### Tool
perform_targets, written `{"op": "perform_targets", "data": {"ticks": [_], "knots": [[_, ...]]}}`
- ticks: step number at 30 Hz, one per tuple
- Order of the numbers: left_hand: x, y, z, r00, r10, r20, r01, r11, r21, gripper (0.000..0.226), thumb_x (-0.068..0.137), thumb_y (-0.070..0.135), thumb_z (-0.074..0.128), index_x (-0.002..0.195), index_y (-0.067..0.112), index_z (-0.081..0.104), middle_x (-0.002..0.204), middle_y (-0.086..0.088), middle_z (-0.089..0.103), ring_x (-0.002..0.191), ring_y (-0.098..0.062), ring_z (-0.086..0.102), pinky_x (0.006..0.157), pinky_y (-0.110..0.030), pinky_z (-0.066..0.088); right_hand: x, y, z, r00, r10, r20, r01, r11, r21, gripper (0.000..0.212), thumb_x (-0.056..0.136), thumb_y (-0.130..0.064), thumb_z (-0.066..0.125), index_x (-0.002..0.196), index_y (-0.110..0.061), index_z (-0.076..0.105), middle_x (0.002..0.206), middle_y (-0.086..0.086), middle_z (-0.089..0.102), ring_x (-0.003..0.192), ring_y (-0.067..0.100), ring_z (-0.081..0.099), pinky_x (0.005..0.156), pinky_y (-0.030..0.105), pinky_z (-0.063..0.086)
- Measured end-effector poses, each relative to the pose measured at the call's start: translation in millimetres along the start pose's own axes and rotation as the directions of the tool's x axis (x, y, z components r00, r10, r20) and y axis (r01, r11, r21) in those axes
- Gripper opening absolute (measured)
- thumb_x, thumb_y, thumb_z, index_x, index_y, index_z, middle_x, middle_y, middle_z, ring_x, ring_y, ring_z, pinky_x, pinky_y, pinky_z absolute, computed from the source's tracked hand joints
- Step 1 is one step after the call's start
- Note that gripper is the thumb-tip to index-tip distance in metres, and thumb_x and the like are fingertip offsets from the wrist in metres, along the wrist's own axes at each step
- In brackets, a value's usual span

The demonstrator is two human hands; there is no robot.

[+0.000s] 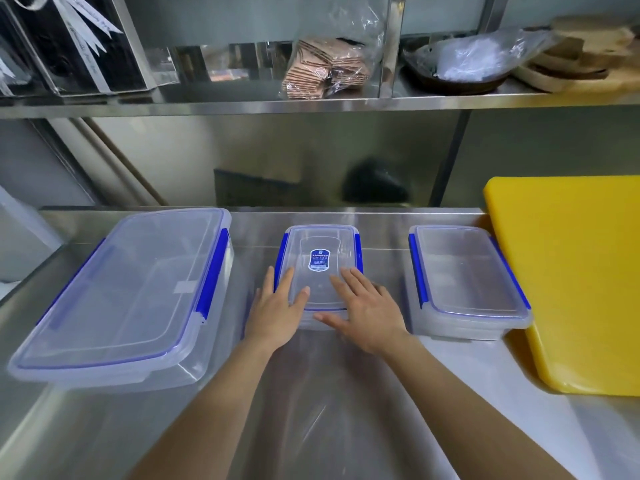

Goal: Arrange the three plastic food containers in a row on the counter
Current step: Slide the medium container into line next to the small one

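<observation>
Three clear plastic containers with blue clips stand on the steel counter (311, 393). The large container (128, 292) is at the left, a small labelled container (320, 251) in the middle, and a medium container (464, 275) at the right. My left hand (277, 306) lies flat on the small container's near left corner, fingers spread. Over its near right corner rests my right hand (367, 310), also flat with fingers apart. Neither hand wraps around the container.
A thick yellow cutting board (571, 278) lies at the right, touching the medium container's side. Above, a steel shelf (311, 103) carries a bag of brown paper items (325, 69), a dark bowl with plastic (460, 65) and wooden boards (585, 53).
</observation>
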State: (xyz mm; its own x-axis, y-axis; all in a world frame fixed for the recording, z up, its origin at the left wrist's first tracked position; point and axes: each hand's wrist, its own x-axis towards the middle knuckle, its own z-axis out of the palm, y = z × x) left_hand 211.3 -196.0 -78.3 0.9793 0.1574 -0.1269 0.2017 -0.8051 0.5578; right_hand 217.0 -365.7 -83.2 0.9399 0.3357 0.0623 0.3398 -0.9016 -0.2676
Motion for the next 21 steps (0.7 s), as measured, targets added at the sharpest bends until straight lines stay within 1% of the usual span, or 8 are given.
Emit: {"op": "perform_targets", "data": {"ticks": [2,4,6,9,12,14,18,21], "knots": [[0,0,-1,1.0,0.02,-0.008,-0.02,0.998,0.067,0.064,0.091,0.058,0.029,0.145,0.035,0.005,0.158,0.001,-0.005,0.144,-0.026,-0.002,0.114,-0.051,0.015,1,-3,-5,1.0,0.002,0.023,-0.001,0.999,-0.035,0.092,0.068,-0.081,0.005,0.143,-0.029,0.008,0.157,-0.001,0.012,0.143,0.018,0.005,0.115,0.041,0.01],[-2,0,-6,0.997,0.065,-0.039,-0.06,0.991,0.117,0.067,0.09,0.059,0.029,0.146,0.032,0.004,0.158,0.0,-0.004,0.143,-0.022,-0.008,0.114,-0.047,0.008,-1,-9,-11,1.0,0.002,0.003,-0.002,0.999,-0.045,0.086,0.074,-0.077,0.014,0.143,-0.027,0.011,0.157,0.002,0.012,0.143,0.02,0.007,0.115,0.041,0.011],[-5,0,-17,0.989,0.099,-0.106,-0.089,0.991,0.097,0.068,0.089,0.06,0.031,0.146,0.032,0.007,0.158,0.001,0.001,0.144,-0.023,-0.004,0.113,-0.047,0.012,-4,-20,-16,0.996,-0.007,-0.09,0.006,1.0,-0.006,0.077,0.08,-0.071,0.029,0.14,-0.024,0.019,0.156,0.005,0.017,0.142,0.023,0.016,0.113,0.042,0.019],[-12,-8,-46,0.958,0.113,-0.264,-0.094,0.992,0.086,0.066,0.089,0.058,0.034,0.145,0.029,0.015,0.157,0.002,0.013,0.143,-0.022,0.009,0.112,-0.045,0.02,-6,-52,-21,0.981,-0.038,-0.188,0.058,0.993,0.105,0.068,0.083,-0.062,0.041,0.135,-0.02,0.03,0.152,0.007,0.026,0.135,0.026,0.029,0.108,0.042,0.029],[-20,-28,-83,0.909,0.144,-0.39,-0.075,0.979,0.188,0.061,0.092,0.05,0.038,0.144,0.02,0.025,0.154,-0.005,0.025,0.142,-0.023,0.016,0.114,-0.041,0.013,-3,-92,-21,0.985,-0.079,-0.153,0.113,0.968,0.225,0.072,0.082,-0.061,0.046,0.138,-0.021,0.027,0.153,0.008,0.023,0.135,0.028,0.028,0.107,0.043,0.03],[-24,-49,-108,0.885,0.137,-0.444,-0.009,0.96,0.279,0.058,0.093,0.044,0.04,0.141,0.014,0.03,0.151,-0.01,0.032,0.14,-0.024,0.021,0.115,-0.042,0.007,0,-119,-17,0.992,-0.116,-0.044,0.124,0.929,0.349,0.082,0.077,-0.064,0.052,0.142,-0.027,0.019,0.157,0.005,0.011,0.139,0.027,0.021,0.11,0.043,0.027],[-26,-94,-153,0.845,-0.032,-0.534,0.216,0.933,0.286,0.059,0.09,0.047,0.042,0.138,0.014,0.035,0.147,-0.013,0.037,0.137,-0.028,0.025,0.114,-0.049,0.005,-1,-161,-4,0.954,-0.222,0.199,0.075,0.825,0.56,0.1,0.065,-0.071,0.06,0.139,-0.046,-0.002,0.156,-0.006,-0.015,0.143,0.02,0.009,0.111,0.041,0.022],[-30,-131,-174,0.849,-0.311,-0.427,0.438,0.866,0.241,0.069,0.084,0.066,0.032,0.141,0.027,0.027,0.153,-0.01,0.023,0.141,-0.028,0.014,0.111,-0.06,0.002,-6,-181,8,0.924,-0.281,0.259,0.083,0.81,0.581,0.103,0.068,-0.067,0.061,0.138,-0.045,-0.011,0.154,-0.009,-0.02,0.142,0.018,0.013,0.111,0.038,0.023]]}}
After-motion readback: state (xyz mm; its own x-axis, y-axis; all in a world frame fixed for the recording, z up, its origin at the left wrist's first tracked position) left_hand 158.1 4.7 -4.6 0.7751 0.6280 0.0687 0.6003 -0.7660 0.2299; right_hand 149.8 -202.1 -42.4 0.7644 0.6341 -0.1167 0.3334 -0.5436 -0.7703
